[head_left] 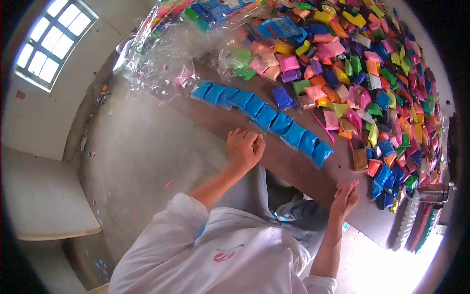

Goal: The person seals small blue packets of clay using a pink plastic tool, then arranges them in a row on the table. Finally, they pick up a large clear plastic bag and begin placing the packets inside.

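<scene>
Table: brown, far side cut off by the dark rim of view.
Coloured packets: heaped toward the far and right edges, overlapping, many half buried.
Clear bags: crumpled at the left end, contents blurred by glare.
Blue strip: joined packets lying along the near edge.
Left hand: over that edge, fingers curled; can't tell if they hold anything.
Right hand: fingers pinched on a pink piece, mostly hidden.
</scene>
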Demonstrator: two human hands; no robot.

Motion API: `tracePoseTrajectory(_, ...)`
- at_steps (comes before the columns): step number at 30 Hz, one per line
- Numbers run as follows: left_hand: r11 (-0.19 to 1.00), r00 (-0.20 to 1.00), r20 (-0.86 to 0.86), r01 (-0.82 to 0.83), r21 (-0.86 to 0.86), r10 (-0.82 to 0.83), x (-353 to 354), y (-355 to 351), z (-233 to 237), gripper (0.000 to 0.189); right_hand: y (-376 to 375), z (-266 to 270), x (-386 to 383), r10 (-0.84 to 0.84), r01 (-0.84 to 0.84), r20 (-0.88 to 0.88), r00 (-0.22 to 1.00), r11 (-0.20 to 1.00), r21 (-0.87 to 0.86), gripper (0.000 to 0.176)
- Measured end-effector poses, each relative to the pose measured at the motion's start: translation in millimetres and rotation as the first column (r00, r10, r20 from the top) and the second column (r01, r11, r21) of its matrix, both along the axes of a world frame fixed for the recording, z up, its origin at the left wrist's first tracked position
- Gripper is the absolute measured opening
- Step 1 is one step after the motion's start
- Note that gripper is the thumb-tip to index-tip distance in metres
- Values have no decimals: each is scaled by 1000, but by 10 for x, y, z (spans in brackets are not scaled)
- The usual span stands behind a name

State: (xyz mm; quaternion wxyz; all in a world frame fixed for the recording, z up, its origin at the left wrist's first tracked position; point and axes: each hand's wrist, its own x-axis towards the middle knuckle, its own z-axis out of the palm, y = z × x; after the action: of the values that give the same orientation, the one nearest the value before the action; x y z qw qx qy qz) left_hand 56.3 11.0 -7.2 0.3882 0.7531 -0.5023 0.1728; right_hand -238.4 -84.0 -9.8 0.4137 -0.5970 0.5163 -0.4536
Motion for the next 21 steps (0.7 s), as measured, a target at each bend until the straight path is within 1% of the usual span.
tracePoseTrajectory(1,1000,1000,-4,7,5,-7,9,3,-10,22,3,2,18,21,-30,-124,992,997,-74,39)
tracePoseTrajectory(5,1000,1000,25,12,0,-12,16,-6,-5,20,47,90,87,31,-35,-60,998,997,-75,39)
tracePoseTrajectory(7,1000,999,29,16,8,-16,28,-11,-57,19,36,85,83,51,-67,-114,992,987,-144,38)
tracePoseTrajectory(8,1000,999,33,14,17,-15,35,-11,-70,18,39,105,87,46,-62,-113,993,987,-146,38)
tracePoseTrajectory(10,999,998,61,4,33,-6,32,-4,-49,17,56,145,108,80,-96,-111,991,986,-139,37)
tracePoseTrajectory(11,999,996,86,-12,49,7,28,4,-43,16,55,139,111,77,-93,-111,991,986,-139,37)
tracePoseTrajectory(13,999,997,80,-18,51,14,19,1,-42,16,49,99,111,51,-58,-83,995,994,-88,35)
tracePoseTrajectory(15,998,997,72,-23,52,19,19,-5,-58,16,36,83,103,59,-70,-101,993,991,-114,34)
tracePoseTrajectory(17,998,995,101,-25,51,19,29,-2,-79,15,36,93,94,64,-81,-119,991,987,-137,34)
tracePoseTrajectory(19,998,997,79,-20,51,16,15,-7,-66,16,51,121,99,51,-67,-147,988,992,-106,33)
tracePoseTrajectory(21,998,998,59,-18,52,15,10,-11,-61,17,67,165,130,48,-65,-150,988,992,-111,33)
